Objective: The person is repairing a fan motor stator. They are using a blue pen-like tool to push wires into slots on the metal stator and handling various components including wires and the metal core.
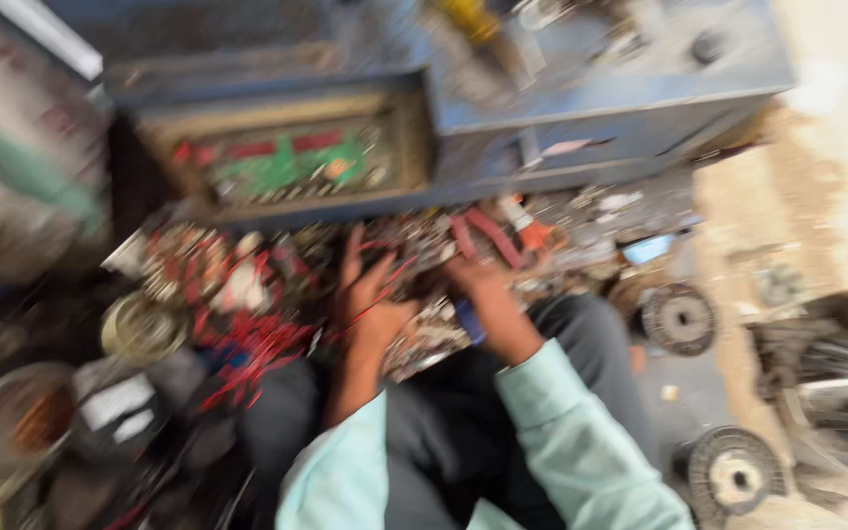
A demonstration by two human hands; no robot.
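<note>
We dig in the pile of small parts (424,324) below the blue box (581,108), left hand (370,294) spread with fingers wide on red wires (247,344), right hand (478,285) too blurry to tell.

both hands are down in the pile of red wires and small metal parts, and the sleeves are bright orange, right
Not quite. The head view shows the left hand and right hand in the pile of red wires and small metal parts, but the sleeves are pale mint green, not orange.

Loose mint-green long sleeves (581,442) pushed up the bare forearms, over dark grey trousers (444,442).
</note>
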